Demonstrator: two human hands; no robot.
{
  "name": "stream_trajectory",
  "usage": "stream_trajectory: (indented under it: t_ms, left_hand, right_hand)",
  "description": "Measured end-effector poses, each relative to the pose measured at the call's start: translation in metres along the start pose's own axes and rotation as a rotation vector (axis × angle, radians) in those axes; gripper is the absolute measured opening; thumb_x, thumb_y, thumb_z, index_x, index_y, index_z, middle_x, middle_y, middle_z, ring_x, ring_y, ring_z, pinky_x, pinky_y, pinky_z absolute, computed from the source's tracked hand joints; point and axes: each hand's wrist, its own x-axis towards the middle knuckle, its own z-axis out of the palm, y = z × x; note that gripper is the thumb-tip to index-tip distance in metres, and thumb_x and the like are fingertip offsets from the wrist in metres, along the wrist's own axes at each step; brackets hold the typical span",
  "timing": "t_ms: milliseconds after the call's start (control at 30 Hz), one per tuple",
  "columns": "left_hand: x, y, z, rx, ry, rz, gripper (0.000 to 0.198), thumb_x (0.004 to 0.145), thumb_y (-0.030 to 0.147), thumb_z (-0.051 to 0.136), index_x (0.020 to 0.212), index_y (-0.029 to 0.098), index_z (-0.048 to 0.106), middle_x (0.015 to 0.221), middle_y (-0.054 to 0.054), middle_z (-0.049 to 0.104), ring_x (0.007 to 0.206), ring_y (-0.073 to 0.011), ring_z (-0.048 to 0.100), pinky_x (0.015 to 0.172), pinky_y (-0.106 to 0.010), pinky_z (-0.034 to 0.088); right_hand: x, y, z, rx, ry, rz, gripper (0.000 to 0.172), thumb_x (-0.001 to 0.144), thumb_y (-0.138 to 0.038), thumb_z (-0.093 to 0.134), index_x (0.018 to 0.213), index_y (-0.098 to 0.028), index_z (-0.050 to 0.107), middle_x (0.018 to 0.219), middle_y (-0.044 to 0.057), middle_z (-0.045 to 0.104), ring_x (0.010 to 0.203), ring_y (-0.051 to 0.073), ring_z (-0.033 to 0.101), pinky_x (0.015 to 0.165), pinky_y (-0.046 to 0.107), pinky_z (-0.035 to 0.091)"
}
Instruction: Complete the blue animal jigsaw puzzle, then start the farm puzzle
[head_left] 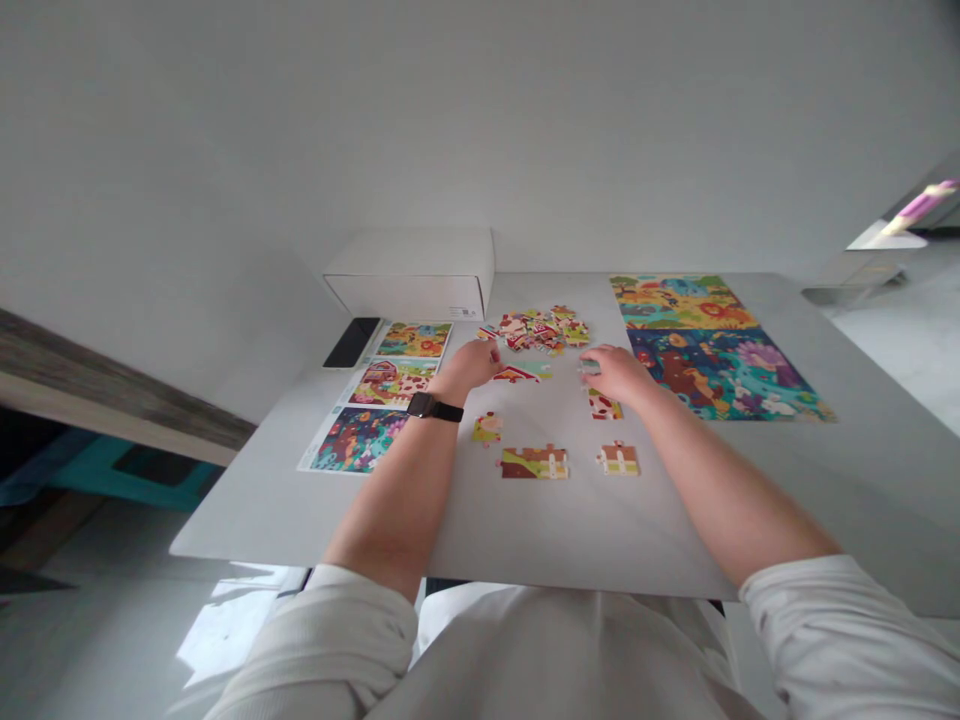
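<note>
My left hand (469, 365) sits with curled fingers at the near edge of a heap of loose jigsaw pieces (536, 332). A small red speck shows at its fingertips, too small to tell if it is a held piece. My right hand (615, 374) pinches a pale teal jigsaw piece (589, 367). A red-and-white piece (517, 374) lies between my hands. Below my right hand lies another piece (604, 405). Nearer me are a small piece (487, 429) and two joined sections showing a white fence (534, 462) (618, 459).
A black watch (429, 405) is on my left wrist. Printed farm pictures (358, 439) lie left of my left arm, and two large colourful sheets (720, 350) lie at right on the white table (787, 470). A white box (409, 275) and a black phone (351, 342) stand behind.
</note>
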Motion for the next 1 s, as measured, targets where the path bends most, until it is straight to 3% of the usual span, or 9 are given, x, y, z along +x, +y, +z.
stream_trajectory:
  t_ms: [500,600,767,867,1000]
  left_hand:
    - [0.002,-0.001,0.004,-0.088,0.035,-0.031,0.018,0.092,0.034,0.074,0.103,0.020,0.077,0.100,-0.008,0.081,0.093,-0.0231,0.074,0.081,-0.030,0.052]
    - [0.001,-0.010,-0.004,-0.148,0.120,-0.122,0.022,0.095,0.030,0.070,0.114,0.021,0.075,0.106,-0.008,0.080,0.094,-0.0217,0.072,0.082,-0.030,0.051]
    - [-0.007,-0.032,-0.029,-0.226,0.374,-0.330,0.025,0.103,0.020,0.058,0.126,0.017,0.067,0.114,-0.009,0.077,0.102,-0.0211,0.066,0.091,-0.033,0.047]
    - [-0.010,-0.038,-0.036,-0.244,0.414,-0.334,0.027,0.106,0.018,0.054,0.130,0.015,0.064,0.117,-0.009,0.076,0.104,-0.0211,0.064,0.094,-0.035,0.046]
    - [-0.006,-0.027,-0.027,-0.247,0.417,-0.276,0.027,0.105,0.019,0.056,0.129,0.017,0.067,0.119,-0.009,0.077,0.106,-0.0200,0.065,0.095,-0.032,0.047]
  right_hand:
    - [0.000,0.002,0.002,0.014,0.006,-0.021,0.035,0.093,-0.029,0.077,0.128,-0.025,0.081,0.133,0.013,0.077,0.120,0.032,0.073,0.109,0.045,0.056]
    - [0.000,0.001,0.000,0.018,0.012,-0.003,0.035,0.095,-0.031,0.076,0.129,-0.023,0.081,0.133,0.014,0.077,0.120,0.032,0.073,0.110,0.046,0.056]
    - [0.001,-0.003,-0.005,0.041,0.059,0.022,0.034,0.099,-0.030,0.070,0.131,-0.021,0.080,0.135,0.016,0.076,0.124,0.032,0.072,0.112,0.046,0.055]
    - [0.001,-0.004,-0.004,0.060,0.092,0.024,0.034,0.100,-0.029,0.069,0.131,-0.021,0.080,0.136,0.016,0.076,0.124,0.033,0.072,0.112,0.047,0.056]
    - [0.002,-0.003,-0.002,0.065,0.109,0.022,0.032,0.099,-0.030,0.070,0.128,-0.022,0.081,0.134,0.015,0.077,0.121,0.032,0.073,0.112,0.047,0.056]
